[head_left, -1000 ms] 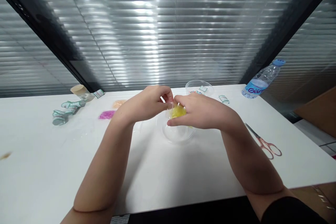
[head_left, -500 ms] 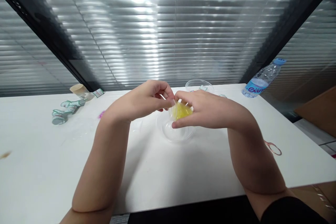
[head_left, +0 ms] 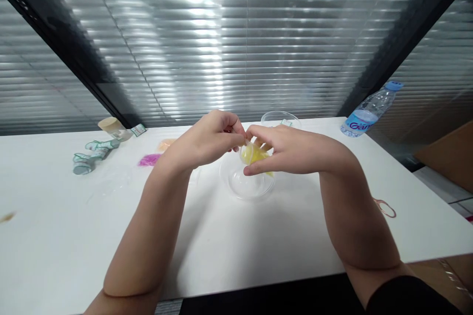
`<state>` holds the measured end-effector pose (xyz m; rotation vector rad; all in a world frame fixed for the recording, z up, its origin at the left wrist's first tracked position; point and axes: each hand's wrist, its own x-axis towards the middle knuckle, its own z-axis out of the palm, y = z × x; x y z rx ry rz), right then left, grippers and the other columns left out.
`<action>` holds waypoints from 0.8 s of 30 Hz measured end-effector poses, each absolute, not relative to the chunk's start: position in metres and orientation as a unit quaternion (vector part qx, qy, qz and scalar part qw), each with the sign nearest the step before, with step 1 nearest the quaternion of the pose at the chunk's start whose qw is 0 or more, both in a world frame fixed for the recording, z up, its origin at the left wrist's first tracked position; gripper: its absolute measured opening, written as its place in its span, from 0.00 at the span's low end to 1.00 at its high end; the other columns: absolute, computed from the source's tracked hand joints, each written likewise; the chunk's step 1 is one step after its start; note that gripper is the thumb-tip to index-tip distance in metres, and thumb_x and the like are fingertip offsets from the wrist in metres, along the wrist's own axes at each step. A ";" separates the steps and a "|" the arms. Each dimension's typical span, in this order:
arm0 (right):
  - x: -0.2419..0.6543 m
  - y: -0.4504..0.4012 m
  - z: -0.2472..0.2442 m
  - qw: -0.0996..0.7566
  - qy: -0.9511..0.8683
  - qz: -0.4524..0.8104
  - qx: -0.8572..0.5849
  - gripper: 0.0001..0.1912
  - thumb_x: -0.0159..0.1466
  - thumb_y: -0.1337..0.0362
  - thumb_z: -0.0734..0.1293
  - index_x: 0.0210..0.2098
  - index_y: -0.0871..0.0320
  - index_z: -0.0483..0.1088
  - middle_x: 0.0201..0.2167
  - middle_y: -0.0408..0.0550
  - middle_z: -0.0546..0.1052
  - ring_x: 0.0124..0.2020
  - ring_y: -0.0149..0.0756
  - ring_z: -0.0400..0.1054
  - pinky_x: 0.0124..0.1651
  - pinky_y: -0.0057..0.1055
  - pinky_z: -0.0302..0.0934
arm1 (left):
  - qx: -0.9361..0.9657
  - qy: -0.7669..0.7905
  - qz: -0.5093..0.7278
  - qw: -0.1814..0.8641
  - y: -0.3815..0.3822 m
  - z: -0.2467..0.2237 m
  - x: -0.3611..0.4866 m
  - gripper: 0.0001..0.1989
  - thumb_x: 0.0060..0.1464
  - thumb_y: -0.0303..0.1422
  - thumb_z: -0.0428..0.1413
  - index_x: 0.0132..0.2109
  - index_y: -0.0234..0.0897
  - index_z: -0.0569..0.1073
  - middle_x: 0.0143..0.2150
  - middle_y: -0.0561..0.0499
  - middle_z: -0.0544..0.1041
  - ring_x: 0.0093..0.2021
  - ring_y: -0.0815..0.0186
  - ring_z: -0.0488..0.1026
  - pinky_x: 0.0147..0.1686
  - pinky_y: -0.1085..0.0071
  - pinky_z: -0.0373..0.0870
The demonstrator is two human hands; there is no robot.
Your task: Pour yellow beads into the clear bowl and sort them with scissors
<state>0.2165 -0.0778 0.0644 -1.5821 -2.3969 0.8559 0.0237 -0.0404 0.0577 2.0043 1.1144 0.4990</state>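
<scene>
Over a clear plastic bowl (head_left: 247,191) I hold a small clear bag of yellow stuff (head_left: 254,153); what fills it is too small to make out. My left hand (head_left: 218,138) pinches the bag's upper left edge between thumb and fingertips. My right hand (head_left: 286,150) grips the bag's right side, thumb below and fingers above. The bag is tilted, its wider end toward my right palm. The bowl stands on the white table beneath both hands, its back part hidden by them.
Left of me lie a purple packet (head_left: 149,160), an orange packet (head_left: 166,144), several green-and-white wrapped pieces (head_left: 82,163) and a jar with a beige lid (head_left: 110,125). Behind my hands is another clear bowl (head_left: 281,116). Scissors (head_left: 385,208) and a water bottle (head_left: 364,117) are on the right.
My left hand has shifted slightly up. The yellow bag has turned in my fingers, showing a rounder end on the left. More of the purple packet and the orange one now show beside my left arm.
</scene>
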 end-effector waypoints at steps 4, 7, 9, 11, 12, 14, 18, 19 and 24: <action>0.220 -0.074 0.063 0.090 -0.799 0.299 -0.513 0.22 0.57 0.46 0.68 0.43 0.52 0.65 0.40 0.45 0.74 0.37 0.39 0.69 0.34 0.33 0.59 | 0.790 0.427 0.199 0.393 -0.043 0.062 0.022 0.08 0.54 0.36 0.54 0.37 0.37 0.74 0.38 0.49 0.77 0.38 0.65 0.74 0.36 0.69 0.70; 0.221 -0.071 0.062 0.109 -0.795 0.294 -0.520 0.22 0.57 0.45 0.68 0.42 0.52 0.65 0.40 0.45 0.74 0.37 0.39 0.69 0.34 0.33 0.59 | 0.790 0.415 0.206 0.401 -0.048 0.066 0.020 0.12 0.56 0.39 0.54 0.44 0.38 0.74 0.43 0.48 0.77 0.42 0.64 0.75 0.41 0.67 0.72; 0.221 -0.070 0.061 0.122 -0.781 0.279 -0.546 0.23 0.57 0.42 0.67 0.40 0.53 0.64 0.38 0.45 0.74 0.35 0.39 0.68 0.32 0.33 0.57 | 0.784 0.414 0.217 0.408 -0.051 0.068 0.020 0.16 0.56 0.40 0.55 0.48 0.38 0.73 0.45 0.47 0.77 0.44 0.63 0.75 0.41 0.67 0.73; 0.219 -0.070 0.059 0.142 -0.756 0.255 -0.585 0.25 0.55 0.40 0.67 0.37 0.54 0.63 0.37 0.46 0.74 0.33 0.38 0.67 0.29 0.32 0.55 | 0.776 0.426 0.229 0.405 -0.055 0.070 0.021 0.19 0.54 0.41 0.56 0.51 0.38 0.71 0.46 0.46 0.77 0.44 0.62 0.75 0.39 0.67 0.73; 0.218 -0.070 0.058 0.153 -0.744 0.243 -0.603 0.26 0.55 0.39 0.67 0.36 0.54 0.63 0.37 0.47 0.73 0.31 0.38 0.67 0.28 0.32 0.54 | 0.774 0.435 0.231 0.399 -0.056 0.070 0.022 0.21 0.53 0.41 0.57 0.52 0.37 0.70 0.45 0.46 0.77 0.43 0.61 0.75 0.38 0.68 0.73; 0.216 -0.071 0.057 0.176 -0.731 0.225 -0.620 0.26 0.53 0.39 0.68 0.35 0.55 0.62 0.38 0.48 0.73 0.30 0.37 0.66 0.27 0.31 0.53 | 0.772 0.447 0.229 0.389 -0.057 0.069 0.023 0.20 0.52 0.40 0.58 0.50 0.36 0.71 0.43 0.45 0.78 0.41 0.62 0.75 0.35 0.68 0.72; 0.217 -0.074 0.059 0.208 -0.739 0.236 -0.596 0.25 0.52 0.42 0.70 0.37 0.55 0.64 0.40 0.48 0.74 0.33 0.38 0.67 0.29 0.31 0.55 | 0.781 0.445 0.233 0.371 -0.056 0.069 0.024 0.11 0.53 0.36 0.56 0.42 0.36 0.74 0.36 0.47 0.78 0.36 0.64 0.74 0.32 0.70 0.69; 0.218 -0.074 0.060 0.216 -0.741 0.245 -0.587 0.24 0.53 0.43 0.70 0.38 0.55 0.65 0.41 0.48 0.74 0.34 0.38 0.67 0.30 0.31 0.56 | 0.784 0.446 0.236 0.362 -0.055 0.069 0.024 0.10 0.53 0.35 0.56 0.41 0.36 0.74 0.35 0.48 0.77 0.36 0.64 0.74 0.32 0.70 0.69; 0.223 -0.071 0.062 0.266 -0.753 0.256 -0.545 0.15 0.62 0.51 0.64 0.41 0.55 0.70 0.41 0.48 0.76 0.37 0.36 0.69 0.33 0.31 0.57 | 0.793 0.445 0.236 0.343 -0.052 0.069 0.021 0.10 0.54 0.36 0.55 0.40 0.36 0.76 0.36 0.48 0.77 0.34 0.66 0.73 0.31 0.70 0.67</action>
